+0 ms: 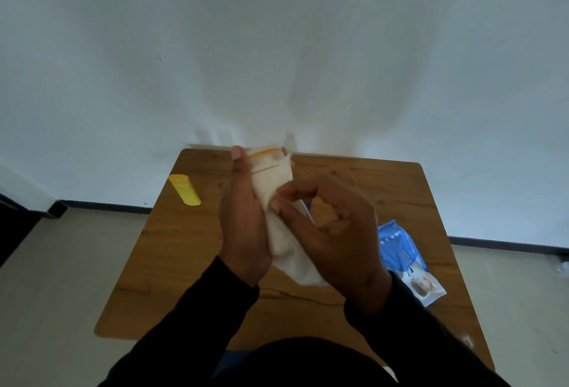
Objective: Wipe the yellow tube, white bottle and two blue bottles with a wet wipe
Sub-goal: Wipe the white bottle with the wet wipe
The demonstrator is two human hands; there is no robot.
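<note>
My left hand (246, 220) holds a white bottle (267, 159) with an orange band near its top, raised above the table. A white wet wipe (295, 260) is wrapped around most of the bottle and hangs below it. My right hand (332, 226) pinches the wipe against the bottle's side with thumb and fingertips. A yellow tube (184, 189) lies on the table at the far left. A small purple or blue edge (308, 202) shows behind my right fingers; I cannot tell what it is. The blue bottles are not clearly visible.
The wooden table (172, 263) stands against a white wall. A blue wet-wipe pack (406, 260) lies at the right, next to my right wrist. Pale floor lies on both sides of the table.
</note>
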